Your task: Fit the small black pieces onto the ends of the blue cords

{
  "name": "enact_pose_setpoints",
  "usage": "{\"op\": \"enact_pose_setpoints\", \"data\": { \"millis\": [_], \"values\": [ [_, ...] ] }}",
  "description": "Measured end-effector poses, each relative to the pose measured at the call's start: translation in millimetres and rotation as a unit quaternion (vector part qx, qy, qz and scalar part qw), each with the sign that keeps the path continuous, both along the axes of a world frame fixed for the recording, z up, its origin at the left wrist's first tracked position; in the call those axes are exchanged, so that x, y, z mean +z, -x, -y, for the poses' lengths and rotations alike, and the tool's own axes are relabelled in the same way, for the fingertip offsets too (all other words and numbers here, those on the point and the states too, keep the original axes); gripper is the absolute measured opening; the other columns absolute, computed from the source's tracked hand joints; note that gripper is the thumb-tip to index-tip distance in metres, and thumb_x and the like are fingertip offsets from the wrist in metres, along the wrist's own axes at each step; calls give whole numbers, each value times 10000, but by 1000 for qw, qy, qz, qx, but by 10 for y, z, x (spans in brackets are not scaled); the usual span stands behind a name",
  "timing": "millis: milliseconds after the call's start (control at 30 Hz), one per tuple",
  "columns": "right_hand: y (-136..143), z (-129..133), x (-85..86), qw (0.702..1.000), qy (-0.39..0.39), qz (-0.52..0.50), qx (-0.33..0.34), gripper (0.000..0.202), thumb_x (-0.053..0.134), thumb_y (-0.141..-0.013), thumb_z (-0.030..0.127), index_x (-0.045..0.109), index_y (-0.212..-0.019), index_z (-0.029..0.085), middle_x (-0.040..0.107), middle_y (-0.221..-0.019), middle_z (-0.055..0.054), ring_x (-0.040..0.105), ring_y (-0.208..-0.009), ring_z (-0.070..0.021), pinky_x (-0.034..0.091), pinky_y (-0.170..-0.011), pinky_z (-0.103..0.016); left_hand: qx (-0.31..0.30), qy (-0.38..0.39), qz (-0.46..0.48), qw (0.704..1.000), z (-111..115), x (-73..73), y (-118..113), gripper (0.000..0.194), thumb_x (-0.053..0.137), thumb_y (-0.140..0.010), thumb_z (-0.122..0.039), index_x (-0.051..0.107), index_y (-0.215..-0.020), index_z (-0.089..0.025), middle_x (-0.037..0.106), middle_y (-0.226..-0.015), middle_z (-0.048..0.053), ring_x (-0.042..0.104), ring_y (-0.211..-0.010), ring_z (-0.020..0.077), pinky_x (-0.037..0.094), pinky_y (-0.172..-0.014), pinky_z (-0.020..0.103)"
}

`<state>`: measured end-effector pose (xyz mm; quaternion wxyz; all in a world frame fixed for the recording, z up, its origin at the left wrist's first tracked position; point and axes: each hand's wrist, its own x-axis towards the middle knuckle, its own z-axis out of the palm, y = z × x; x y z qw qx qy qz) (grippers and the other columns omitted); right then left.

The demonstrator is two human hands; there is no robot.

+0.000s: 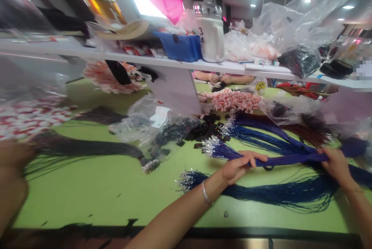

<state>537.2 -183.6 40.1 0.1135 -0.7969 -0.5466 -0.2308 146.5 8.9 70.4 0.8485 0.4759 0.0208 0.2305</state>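
Observation:
A bundle of purple cords (pixel 281 160) with silvery metal tips stretches across the right part of the green table. My left hand (pixel 240 166) is closed around it near the tips. Farther right, my right hand (pixel 335 163) grips the same bundle, fingers wrapped round it. Dark blue cords (pixel 273 194) lie just below, partly under my left forearm, and bright blue cords (pixel 261 138) lie behind. Several small black pieces (pixel 206 128) are scattered beyond the tips.
A grey cord bundle (pixel 95 147) and a clear plastic bag (pixel 139 119) lie left of centre. Another person's arm is at the left edge. Pink-white pieces (pixel 235 100) are piled behind. A shelf (pixel 174 64) above holds a blue bin (pixel 183 46) and a jar (pixel 213 41). Another person's hands show beyond.

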Motion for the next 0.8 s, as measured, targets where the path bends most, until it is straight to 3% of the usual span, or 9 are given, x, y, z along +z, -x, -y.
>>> {"op": "enact_pose_setpoints", "data": {
  "millis": [67, 167, 233, 400, 467, 533, 600, 700, 800],
  "values": [
    [19, 36, -171, 996, 76, 0, 46, 163, 538, -685, 252, 631, -815, 220, 673, -795, -67, 588, -804, -243, 379, -842, -366, 29, 7, -42, 999, -36, -71, 77, 367, 596, -802, -446, 625, -577, -158, 701, -975, 124, 530, -1176, 312, 238, -1093, 482],
    [24, 48, -296, 997, 69, 31, -26, 178, 548, -678, 236, 620, -841, 224, 669, -834, -74, 571, -866, -258, 332, -897, -412, 40, 14, -64, 997, 0, -102, 158, 389, 571, -813, -469, 601, -566, -169, 705, -940, 109, 530, -1175, 307, 230, -1098, 491],
    [-17, 40, -221, 995, 62, 35, -74, 143, 519, -729, 246, 608, -836, 214, 664, -834, -80, 563, -878, -258, 318, -884, -419, 19, -14, -49, 999, 76, -25, 175, 403, 555, -822, -481, 611, -575, -167, 702, -943, 114, 509, -1199, 316, 224, -1096, 497],
    [-328, 81, 492, 985, 163, 26, -41, 118, 550, -704, 212, 614, -803, 209, 650, -750, -67, 559, -801, -229, 314, -819, -369, -32, -20, -19, 999, 144, 200, 70, 380, 579, -818, -460, 628, -597, -155, 701, -979, 133, 495, -1217, 323, 243, -1088, 497],
    [-433, 127, 786, 987, 46, 81, -130, 170, 532, -735, 246, 616, -865, 177, 636, -772, -113, 546, -786, -237, 327, -754, -342, 7, 68, -14, 998, 66, 207, 13, 365, 579, -826, -438, 602, -589, -162, 703, -979, 109, 523, -1186, 300, 286, -1067, 496],
    [-446, 159, 908, 965, -93, 119, -214, 221, 450, -803, 273, 594, -910, 144, 629, -817, -156, 543, -815, -254, 333, -723, -339, 58, 151, 0, 987, -54, 181, 12, 389, 559, -841, -433, 559, -561, -164, 706, -938, 79, 565, -1126, 277, 333, -1039, 491],
    [-356, 159, 810, 980, -48, 96, -166, 175, 478, -773, 284, 583, -859, 174, 634, -789, -143, 554, -796, -259, 341, -698, -335, 105, 181, 11, 978, -173, 139, 88, 417, 535, -856, -436, 540, -546, -158, 704, -882, 71, 597, -1067, 261, 362, -1020, 470],
    [-154, 107, 388, 989, 146, 6, -33, 158, 587, -629, 268, 562, -784, 251, 656, -740, -90, 583, -712, -266, 346, -613, -327, 154, 188, -35, 969, -265, 18, 285, 438, 520, -865, -442, 540, -545, -143, 702, -867, 93, 633, -976, 240, 402, -983, 433],
    [-104, 36, -33, 986, 164, -38, -5, 129, 565, -635, 327, 538, -753, 284, 654, -711, -100, 613, -691, -296, 362, -579, -354, 197, 248, -103, 943, -225, -190, 427, 445, 540, -846, -475, 526, -553, -141, 701, -878, 105, 655, -868, 205, 441, -938, 406]
  ]
}}
